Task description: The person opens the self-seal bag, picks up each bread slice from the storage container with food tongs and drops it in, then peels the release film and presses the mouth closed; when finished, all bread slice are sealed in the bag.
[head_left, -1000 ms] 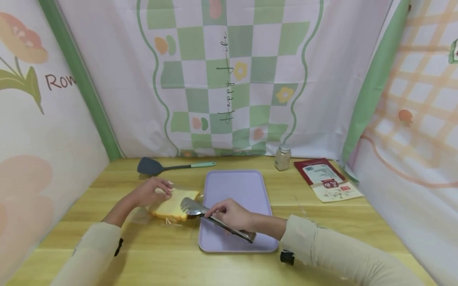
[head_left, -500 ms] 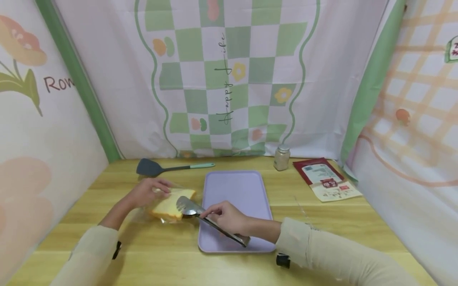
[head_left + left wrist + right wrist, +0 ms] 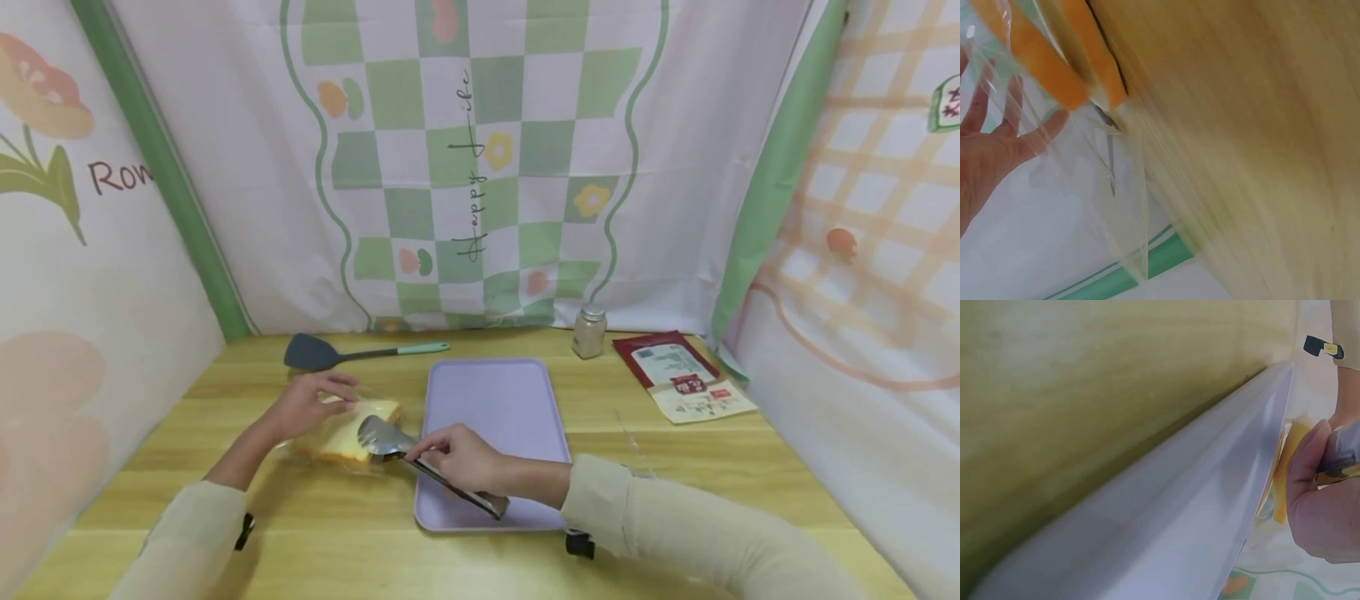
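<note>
Bread slices [image 3: 347,433] with orange-brown crusts sit in a clear plastic bag [image 3: 1125,231] at the left of the table. My left hand [image 3: 311,408] is at the bag's far left side. Its fingers [image 3: 1013,109] are spread and fairly straight, with the clear film lying across them in the left wrist view. In my right hand [image 3: 461,458] I grip metal tongs [image 3: 450,490], slanting over the tray's left edge. Their scalloped head overlaps the right side of the bread. The right wrist view shows that hand [image 3: 1319,512] curled round the tongs, a bread crust behind it.
A lavender tray [image 3: 491,392] lies in the middle, under my right hand. Behind the bread is a dark spatula [image 3: 311,353] with a mint handle. A small lidded glass jar [image 3: 589,332] and a red-and-cream pouch [image 3: 684,379] stand and lie at the back right.
My right hand and the tongs have moved left, and the bread has shifted left with them, deeper into the bag. The left hand has stayed nearly in place.
</note>
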`<action>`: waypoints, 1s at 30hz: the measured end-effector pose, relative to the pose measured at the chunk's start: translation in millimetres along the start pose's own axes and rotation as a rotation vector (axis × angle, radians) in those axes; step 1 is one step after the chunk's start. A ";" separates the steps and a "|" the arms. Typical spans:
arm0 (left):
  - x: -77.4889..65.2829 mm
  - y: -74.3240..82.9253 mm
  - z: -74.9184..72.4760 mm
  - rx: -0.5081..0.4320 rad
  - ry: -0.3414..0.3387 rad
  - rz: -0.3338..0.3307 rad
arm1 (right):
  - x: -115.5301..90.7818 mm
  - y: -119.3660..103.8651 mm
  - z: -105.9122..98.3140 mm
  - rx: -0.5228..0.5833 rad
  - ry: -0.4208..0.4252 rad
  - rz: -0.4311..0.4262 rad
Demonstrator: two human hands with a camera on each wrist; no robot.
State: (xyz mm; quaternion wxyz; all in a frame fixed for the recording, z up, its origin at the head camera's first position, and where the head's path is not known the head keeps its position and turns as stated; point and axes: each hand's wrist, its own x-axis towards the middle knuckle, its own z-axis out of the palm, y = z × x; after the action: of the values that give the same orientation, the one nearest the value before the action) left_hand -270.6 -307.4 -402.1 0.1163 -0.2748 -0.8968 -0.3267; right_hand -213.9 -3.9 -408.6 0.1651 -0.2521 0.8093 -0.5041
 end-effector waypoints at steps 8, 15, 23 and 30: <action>-1.8 3.0 -0.4 0.008 0.008 0.002 | 10.5 3.3 6.5 -0.011 0.008 -0.006; -2.1 -0.7 -1.5 0.038 0.027 -0.010 | 10.7 2.9 3.9 -0.025 -0.012 -0.013; -4.0 -5.6 -1.7 0.030 0.019 -0.037 | 6.3 -8.4 -10.9 0.025 -0.070 -0.015; -3.4 -9.9 0.2 0.024 0.034 -0.048 | -2.2 -7.7 -30.2 0.019 -0.133 0.011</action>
State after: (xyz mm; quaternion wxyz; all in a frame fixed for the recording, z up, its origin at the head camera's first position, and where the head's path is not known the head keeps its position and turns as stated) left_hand -273.4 -314.9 -408.7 0.1267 -0.2461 -0.9049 -0.3234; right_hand -226.0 16.7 -388.4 0.2237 -0.2791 0.7930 -0.4931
